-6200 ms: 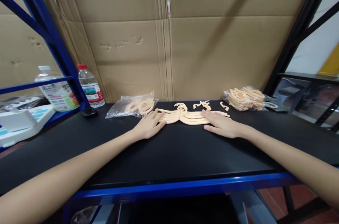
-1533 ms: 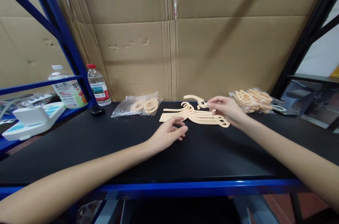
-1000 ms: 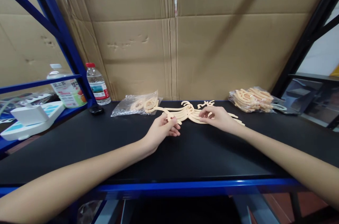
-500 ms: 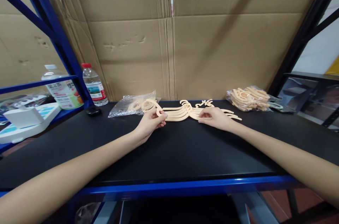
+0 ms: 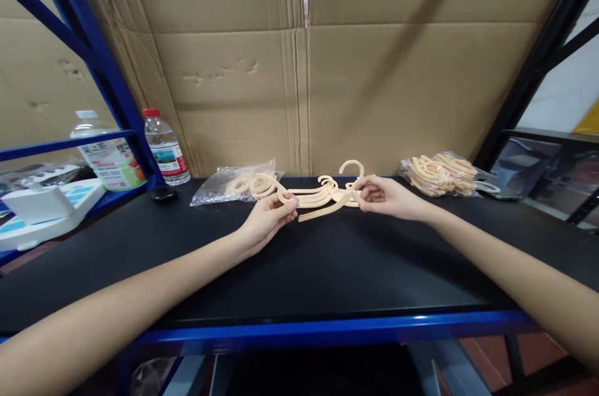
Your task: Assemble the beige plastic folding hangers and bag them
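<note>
Several beige hangers (image 5: 314, 198) lie in a row on the black tabletop (image 5: 299, 271). My right hand (image 5: 378, 195) is closed on another beige hanger (image 5: 327, 211), raised above them, its hook upward and one arm slanting down to the left. My left hand (image 5: 276, 214) pinches a curved beige hook piece (image 5: 284, 196) at the left end of the row. Behind that hand, more curved beige pieces (image 5: 241, 185) lie in and beside a clear plastic bag (image 5: 210, 191).
Wrapped beige parts (image 5: 440, 174) lie at the back right. A red-capped bottle (image 5: 166, 149), a small black object (image 5: 163, 194) and a white tray (image 5: 51, 215) are at the left. Cardboard (image 5: 224, 72) stands behind the tabletop, between blue and black frame posts.
My right hand has lifted a hanger from the row, its hook now standing up and its arm pointing left. My left hand has barely moved and still pinches the hook piece.
</note>
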A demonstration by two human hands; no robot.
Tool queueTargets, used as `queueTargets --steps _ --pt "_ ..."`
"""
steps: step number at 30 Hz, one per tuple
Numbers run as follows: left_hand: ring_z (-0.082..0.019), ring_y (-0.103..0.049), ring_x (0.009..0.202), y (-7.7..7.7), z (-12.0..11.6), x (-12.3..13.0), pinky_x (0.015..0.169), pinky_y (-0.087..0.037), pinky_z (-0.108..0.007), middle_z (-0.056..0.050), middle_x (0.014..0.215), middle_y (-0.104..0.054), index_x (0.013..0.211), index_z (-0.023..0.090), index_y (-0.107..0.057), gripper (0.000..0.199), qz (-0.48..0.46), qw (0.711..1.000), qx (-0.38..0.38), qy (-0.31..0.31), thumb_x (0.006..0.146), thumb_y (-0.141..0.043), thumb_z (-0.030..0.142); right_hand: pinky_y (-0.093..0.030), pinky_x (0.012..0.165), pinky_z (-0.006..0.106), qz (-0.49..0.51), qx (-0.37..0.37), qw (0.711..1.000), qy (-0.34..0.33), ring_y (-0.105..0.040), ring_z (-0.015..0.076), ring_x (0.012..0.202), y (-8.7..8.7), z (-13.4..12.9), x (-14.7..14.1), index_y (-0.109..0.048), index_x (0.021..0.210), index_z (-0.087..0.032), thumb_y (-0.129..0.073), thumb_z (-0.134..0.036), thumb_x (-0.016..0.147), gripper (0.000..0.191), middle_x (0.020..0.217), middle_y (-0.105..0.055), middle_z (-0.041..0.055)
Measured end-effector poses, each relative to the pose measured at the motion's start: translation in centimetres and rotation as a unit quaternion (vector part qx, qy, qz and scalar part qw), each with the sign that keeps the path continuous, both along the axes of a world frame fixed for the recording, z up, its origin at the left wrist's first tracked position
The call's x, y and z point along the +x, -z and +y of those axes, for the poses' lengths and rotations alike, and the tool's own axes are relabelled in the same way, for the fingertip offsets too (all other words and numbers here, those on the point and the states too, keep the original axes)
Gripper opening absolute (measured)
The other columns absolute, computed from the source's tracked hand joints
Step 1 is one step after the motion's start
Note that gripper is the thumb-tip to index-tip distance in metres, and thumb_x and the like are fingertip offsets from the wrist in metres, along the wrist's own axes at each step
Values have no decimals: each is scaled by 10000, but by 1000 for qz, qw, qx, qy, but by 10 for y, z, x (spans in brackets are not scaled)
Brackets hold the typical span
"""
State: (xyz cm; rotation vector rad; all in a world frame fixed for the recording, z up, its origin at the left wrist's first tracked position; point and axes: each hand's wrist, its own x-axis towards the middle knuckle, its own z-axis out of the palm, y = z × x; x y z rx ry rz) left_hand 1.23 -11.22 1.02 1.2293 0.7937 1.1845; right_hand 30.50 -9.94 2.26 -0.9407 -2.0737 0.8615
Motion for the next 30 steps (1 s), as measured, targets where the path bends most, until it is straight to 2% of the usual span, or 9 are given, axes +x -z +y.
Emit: queueTargets --steps 2,5,9,12,15,20,25,30 --pt "-59 -518 646 0 -2 2 636 -443 -180 34 706 -546 737 144 -570 236 -6 1000 1 -6 679 -779 236 -532 712 309 3 -12 1000 -24 -612 148 733 -6 -3 2 -523 1136 -181 -672 -288 744 433 822 -588 13" --pt "-74 -539 714 0 -3 2 675 -457 -188 27 749 -550 748 152 -557 206 -18 1000 -15 -5 719 -750 217 -538 697 298 14 -10 998 -56 -598 134 717 -12 -8 2 -526 1195 -181 -638 -295 796 430 854 -576 22" --pt "-143 -595 919 -1 -3 1 852 -489 -309 -17 957 -600 793 156 -566 140 -39 996 -47 62 793 -695 209 -512 598 255 17 11 998 -52 -570 113 648 -16 -13 -1 -591 1118 -162 -596 -353 849 330 838 -590 35" --pt "-190 -608 991 0 -3 0 897 -488 -371 -41 1047 -604 828 155 -589 75 -47 991 -60 109 836 -654 193 -483 545 246 21 24 999 -28 -553 109 599 -18 -16 -5 -627 1020 -147 -593 -394 854 299 782 -597 33" --pt "-186 -636 928 2 -4 1 880 -501 -358 -48 1021 -614 861 147 -617 40 -39 989 -66 126 868 -613 186 -480 556 257 31 30 999 -25 -551 115 598 -18 -19 -7 -640 987 -148 -600 -403 847 294 757 -599 31" --pt "-156 -653 814 1 -5 2 817 -528 -306 -51 931 -620 838 124 -631 88 -38 986 -77 141 888 -579 175 -481 569 268 38 33 998 -26 -554 119 604 -17 -19 -7 -648 1009 -149 -604 -389 847 293 762 -603 30" --pt "-164 -662 793 -2 -5 2 788 -542 -308 -61 956 -624 811 122 -625 60 -47 987 -81 133 862 -606 147 -486 578 276 40 33 999 -11 -556 127 619 -18 -19 -5 -666 1015 -156 -612 -406 838 311 756 -610 31" --pt "-159 -658 776 -2 -5 3 790 -543 -305 -57 898 -620 805 115 -633 50 -53 987 -75 134 848 -624 139 -499 583 282 42 37 998 -6 -556 131 619 -18 -19 -6 -680 1044 -157 -623 -418 822 347 756 -625 42"
